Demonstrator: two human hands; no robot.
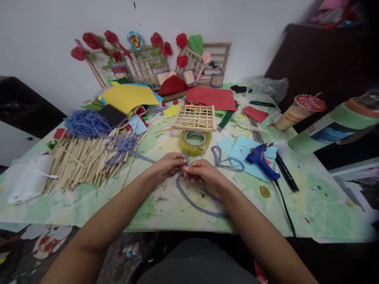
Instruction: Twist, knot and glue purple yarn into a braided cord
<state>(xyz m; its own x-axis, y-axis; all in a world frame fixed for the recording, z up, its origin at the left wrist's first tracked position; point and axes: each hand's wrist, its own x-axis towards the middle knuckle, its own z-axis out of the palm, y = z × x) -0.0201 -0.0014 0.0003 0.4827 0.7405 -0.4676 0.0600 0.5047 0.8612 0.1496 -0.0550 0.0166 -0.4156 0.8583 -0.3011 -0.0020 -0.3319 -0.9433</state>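
My left hand (pixel 169 165) and my right hand (pixel 203 172) meet at the middle of the table, each pinching purple yarn (pixel 192 204) between thumb and fingers. One strand runs left from my left hand to a loose purple tangle (pixel 122 146) on the sticks. More yarn loops below my right hand, and another loop (pixel 226 161) lies to its right. Just beyond my fingers is a roll of yellowish tape (pixel 195 142), with a small stick lattice (pixel 195 117) behind it.
Wooden sticks (pixel 85 157) and a purple yarn heap (pixel 87 123) lie left. A blue glue gun (pixel 263 161) with a black cord rests on light blue paper at right, near a cup (pixel 299 112) and a bottle (pixel 331 126). Flower-decorated lattices (pixel 148 65) lean on the wall.
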